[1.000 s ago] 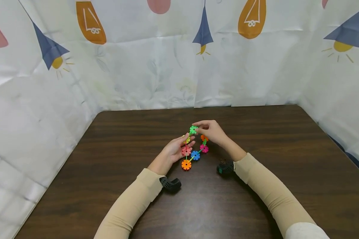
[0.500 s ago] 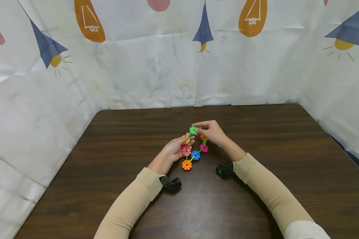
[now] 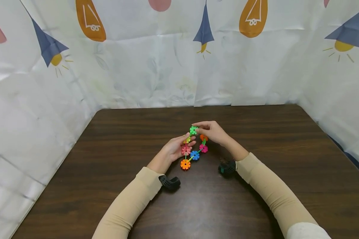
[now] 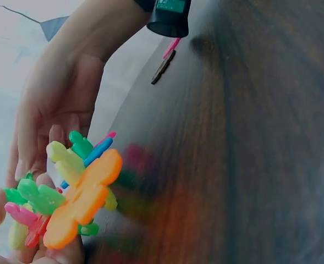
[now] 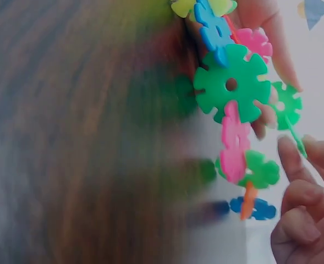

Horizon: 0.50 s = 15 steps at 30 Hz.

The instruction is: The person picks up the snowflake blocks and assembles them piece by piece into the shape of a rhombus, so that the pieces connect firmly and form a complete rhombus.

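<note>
A chain of colourful notched snowflake discs hangs in a loop between my two hands above the dark table. In the head view my left hand (image 3: 176,147) holds the chain beside its yellow disc (image 3: 187,140) and pink disc (image 3: 186,151). My right hand (image 3: 212,132) pinches at the bright green disc (image 3: 193,130) at the top. An orange disc (image 3: 185,164) forms the lowest corner, and a blue disc (image 3: 195,155) and a magenta disc (image 3: 203,148) follow up the right side. In the right wrist view a thin green disc (image 5: 296,137) slots into a green disc (image 5: 286,104) near the fingertips.
Under the right wrist, a dark brown piece (image 4: 163,67) and a pink piece (image 4: 171,48) lie on the table (image 3: 92,172). Black wrist cameras are strapped on both sleeves. A white printed curtain (image 3: 155,76) stands behind the table.
Both hands keep almost the same place and hold. The lower part of the chain has shifted very slightly left, and the right wrist slightly right.
</note>
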{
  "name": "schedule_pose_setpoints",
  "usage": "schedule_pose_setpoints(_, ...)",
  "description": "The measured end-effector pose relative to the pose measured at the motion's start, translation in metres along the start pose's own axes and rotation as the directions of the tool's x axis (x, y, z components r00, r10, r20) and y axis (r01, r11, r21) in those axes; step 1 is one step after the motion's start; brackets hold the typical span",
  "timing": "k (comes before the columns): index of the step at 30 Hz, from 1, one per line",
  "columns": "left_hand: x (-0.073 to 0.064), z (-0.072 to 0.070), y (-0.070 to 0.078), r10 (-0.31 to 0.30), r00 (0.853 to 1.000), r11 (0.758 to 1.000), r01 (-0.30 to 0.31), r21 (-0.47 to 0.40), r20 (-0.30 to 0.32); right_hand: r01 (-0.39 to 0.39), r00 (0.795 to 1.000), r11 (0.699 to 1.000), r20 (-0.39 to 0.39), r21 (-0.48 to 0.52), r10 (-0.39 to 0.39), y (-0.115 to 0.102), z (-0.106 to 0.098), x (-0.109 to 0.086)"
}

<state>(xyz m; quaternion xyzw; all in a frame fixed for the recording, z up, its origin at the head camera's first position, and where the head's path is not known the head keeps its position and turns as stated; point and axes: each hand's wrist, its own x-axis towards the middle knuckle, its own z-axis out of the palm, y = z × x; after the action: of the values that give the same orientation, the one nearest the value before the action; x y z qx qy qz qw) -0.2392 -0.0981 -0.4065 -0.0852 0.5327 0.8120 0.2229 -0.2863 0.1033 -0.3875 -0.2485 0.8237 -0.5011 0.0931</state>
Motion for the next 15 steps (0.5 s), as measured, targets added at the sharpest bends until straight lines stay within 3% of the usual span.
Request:
schedule_pose_setpoints(9, -0.001, -0.001, 0.003, -0.042, 0.999, 0.997, 0.041, -0.066, -0.022, 0.039, 0.999, 0.995, 0.019, -0.094, -0.038, -0.004, -0.024, -0.019)
schedule_pose_setpoints(15, -0.001, 0.0, 0.003, -0.056, 0.998, 0.993, 0.053, -0.101, -0.026, 0.063, 0.997, 0.974, 0.063, -0.217, -0.051, -0.009, -0.039, -0.039)
